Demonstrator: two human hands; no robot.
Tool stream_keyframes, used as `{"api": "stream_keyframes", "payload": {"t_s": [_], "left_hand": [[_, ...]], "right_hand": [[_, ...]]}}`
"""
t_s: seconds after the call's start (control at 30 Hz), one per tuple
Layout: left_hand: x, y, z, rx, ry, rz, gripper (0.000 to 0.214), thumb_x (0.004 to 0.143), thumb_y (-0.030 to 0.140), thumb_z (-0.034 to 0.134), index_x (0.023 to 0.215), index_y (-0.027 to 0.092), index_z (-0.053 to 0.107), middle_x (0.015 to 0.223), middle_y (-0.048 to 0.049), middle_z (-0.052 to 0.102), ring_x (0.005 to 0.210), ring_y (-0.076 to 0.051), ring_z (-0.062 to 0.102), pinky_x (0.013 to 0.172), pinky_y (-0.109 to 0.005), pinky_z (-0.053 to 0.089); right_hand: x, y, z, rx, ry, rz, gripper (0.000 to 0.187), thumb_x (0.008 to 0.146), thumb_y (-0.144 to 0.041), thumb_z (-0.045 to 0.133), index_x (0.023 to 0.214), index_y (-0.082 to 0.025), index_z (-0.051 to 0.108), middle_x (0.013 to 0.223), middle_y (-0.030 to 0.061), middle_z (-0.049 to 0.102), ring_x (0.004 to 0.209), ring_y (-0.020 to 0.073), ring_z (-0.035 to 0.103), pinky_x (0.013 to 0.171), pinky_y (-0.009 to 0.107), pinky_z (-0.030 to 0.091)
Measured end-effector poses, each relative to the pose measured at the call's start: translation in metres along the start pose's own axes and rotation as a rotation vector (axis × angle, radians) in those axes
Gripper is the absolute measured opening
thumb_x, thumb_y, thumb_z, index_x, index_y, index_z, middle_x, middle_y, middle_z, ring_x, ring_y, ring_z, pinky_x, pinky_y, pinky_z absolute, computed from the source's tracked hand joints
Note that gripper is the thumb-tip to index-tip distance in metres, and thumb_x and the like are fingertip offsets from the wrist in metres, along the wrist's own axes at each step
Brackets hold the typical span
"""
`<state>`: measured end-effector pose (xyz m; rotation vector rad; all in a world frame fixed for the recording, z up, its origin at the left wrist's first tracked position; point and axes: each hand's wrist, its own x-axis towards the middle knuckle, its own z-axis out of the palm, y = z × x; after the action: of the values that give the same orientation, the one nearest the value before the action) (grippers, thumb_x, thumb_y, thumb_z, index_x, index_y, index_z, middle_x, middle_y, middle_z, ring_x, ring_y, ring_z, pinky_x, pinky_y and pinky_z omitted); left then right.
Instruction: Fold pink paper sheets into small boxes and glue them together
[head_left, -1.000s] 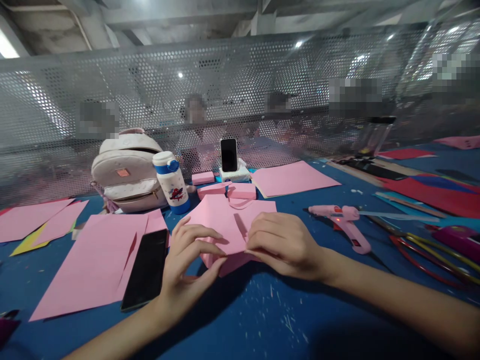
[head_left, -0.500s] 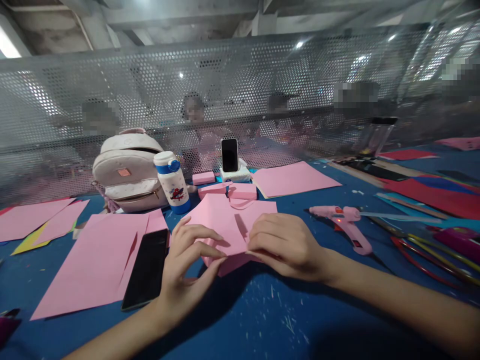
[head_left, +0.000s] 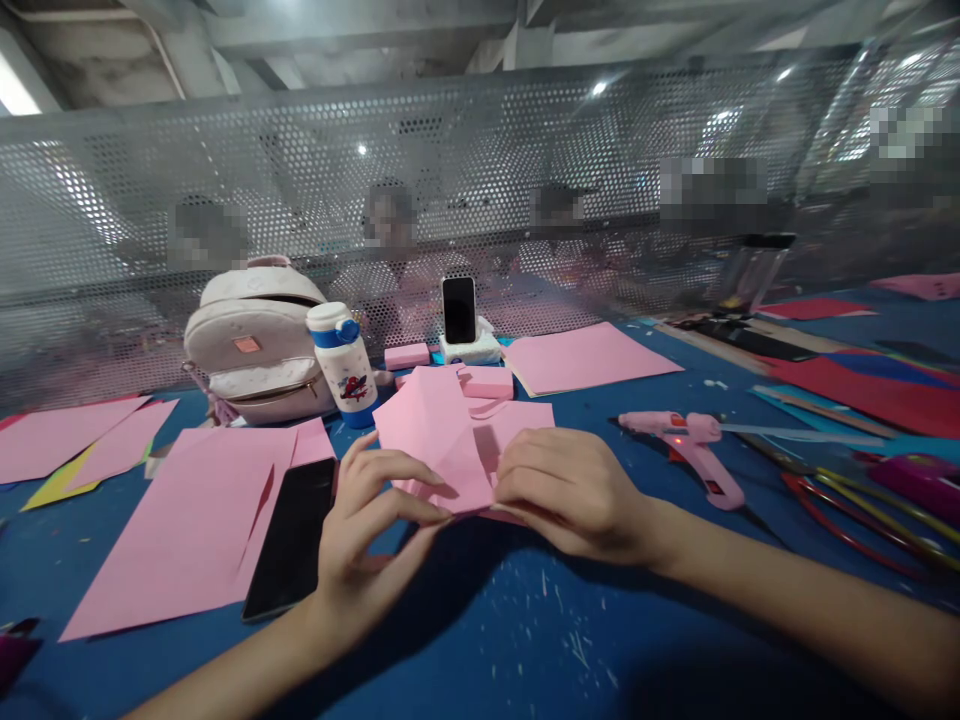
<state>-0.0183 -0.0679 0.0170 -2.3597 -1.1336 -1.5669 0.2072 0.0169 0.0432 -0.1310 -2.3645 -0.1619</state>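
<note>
A folded pink paper sheet (head_left: 442, 440) rises off the blue table (head_left: 525, 640) between my two hands. My left hand (head_left: 367, 530) pinches its near left edge with thumb and fingers. My right hand (head_left: 574, 490) lies curled over its right side and presses it down. The paper's far flap stands tilted upward. A black phone (head_left: 294, 540) lies face up just left of my left hand, on a large pink sheet (head_left: 187, 530).
A pink glue gun (head_left: 694, 445) lies right of my right hand, with scissors (head_left: 847, 500) beyond. Behind the paper stand a blue-and-white bottle (head_left: 345, 365), a white backpack (head_left: 251, 345), small pink boxes (head_left: 487, 382) and an upright phone (head_left: 458, 310). People sit behind the perforated screen.
The far flap of the pink paper has lifted and now stands up higher. Both hands stay almost in place on its near edge.
</note>
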Motion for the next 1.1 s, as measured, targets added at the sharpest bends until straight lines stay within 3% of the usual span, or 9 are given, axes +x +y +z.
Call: {"api": "stream_keyframes", "payload": {"t_s": [0.2,0.5,0.77,0.93,1.1], "left_hand": [[0.001,0.002,-0.002,-0.037,-0.006,-0.002,0.018,0.085,0.007,0.065,0.089,0.024,0.066,0.099,-0.0022,0.068,0.095,-0.019,0.064,0.114,-0.057,0.027],[0.009,0.004,-0.012,-0.006,-0.016,0.021,0.016,0.087,0.009,0.065,0.087,0.024,0.068,0.099,-0.0027,0.069,0.093,-0.019,0.064,0.11,-0.051,0.035],[0.007,-0.002,-0.005,-0.057,0.013,-0.041,0.018,0.086,0.013,0.071,0.099,0.025,0.067,0.102,-0.004,0.069,0.099,-0.021,0.063,0.106,-0.051,0.037],[0.007,-0.001,-0.006,-0.031,-0.04,-0.017,0.01,0.086,0.021,0.073,0.094,0.024,0.068,0.103,-0.0042,0.069,0.099,-0.022,0.062,0.108,-0.05,0.032],[0.008,0.001,-0.004,0.012,-0.036,-0.024,0.011,0.084,0.015,0.073,0.089,0.024,0.069,0.103,-0.0038,0.069,0.098,-0.022,0.062,0.108,-0.05,0.032]], "right_hand": [[0.001,-0.002,-0.001,0.012,0.002,-0.001,0.014,0.094,-0.014,0.053,0.083,-0.016,0.062,0.077,0.0051,0.065,0.073,0.0161,0.059,0.066,0.029,0.046],[0.0,0.005,-0.001,0.086,0.015,0.093,0.014,0.094,-0.015,0.054,0.082,-0.017,0.061,0.076,0.0039,0.064,0.071,0.0148,0.059,0.064,0.027,0.044],[0.0,0.0,-0.002,0.042,0.029,0.03,0.011,0.093,-0.015,0.057,0.085,-0.016,0.063,0.078,0.0048,0.066,0.073,0.0151,0.059,0.065,0.028,0.045],[0.0,-0.001,-0.002,0.04,0.025,0.021,0.01,0.093,-0.015,0.057,0.086,-0.015,0.064,0.079,0.0059,0.068,0.075,0.0157,0.061,0.066,0.029,0.046],[0.0,-0.002,-0.003,0.045,0.032,0.014,0.006,0.091,-0.013,0.06,0.088,-0.014,0.065,0.08,0.0062,0.069,0.075,0.016,0.061,0.065,0.029,0.046]]}}
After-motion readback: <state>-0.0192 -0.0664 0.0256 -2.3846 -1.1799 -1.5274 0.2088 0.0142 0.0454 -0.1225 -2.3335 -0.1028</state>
